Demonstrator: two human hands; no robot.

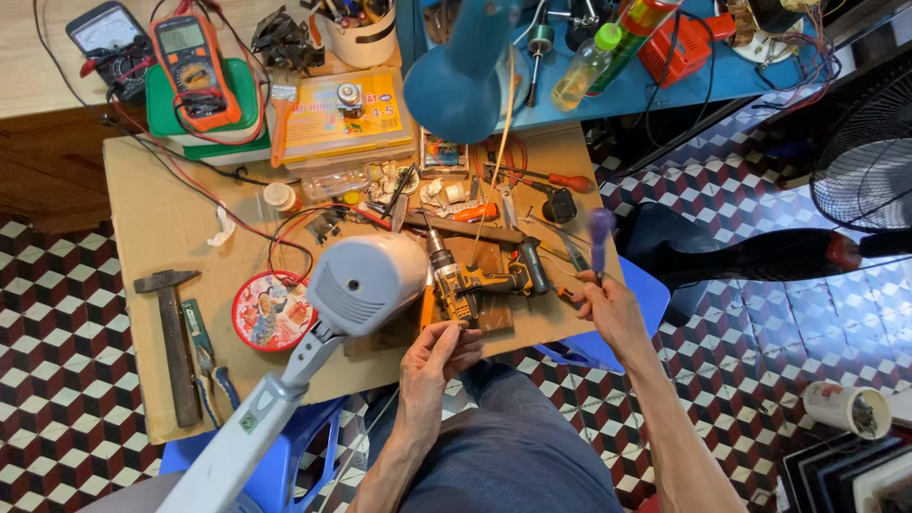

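Note:
My left hand (432, 359) rests at the near edge of the cardboard-covered table (161, 218), fingertips touching the base of a yellow and black cordless drill (470, 280) that lies on a small wooden block. My right hand (606, 306) grips a screwdriver with a purple handle (600, 233), held upright with the handle pointing away from me, just right of the drill. A grey fan motor housing (366, 280) on a grey pole lies left of the drill.
A hammer (171, 332), pliers (204, 356) and a round red tin (271, 312) lie at the left. Two multimeters (190, 62), a blue lamp shade (461, 81), bottles and loose tools crowd the back. A standing fan (864, 152) is on the floor at right.

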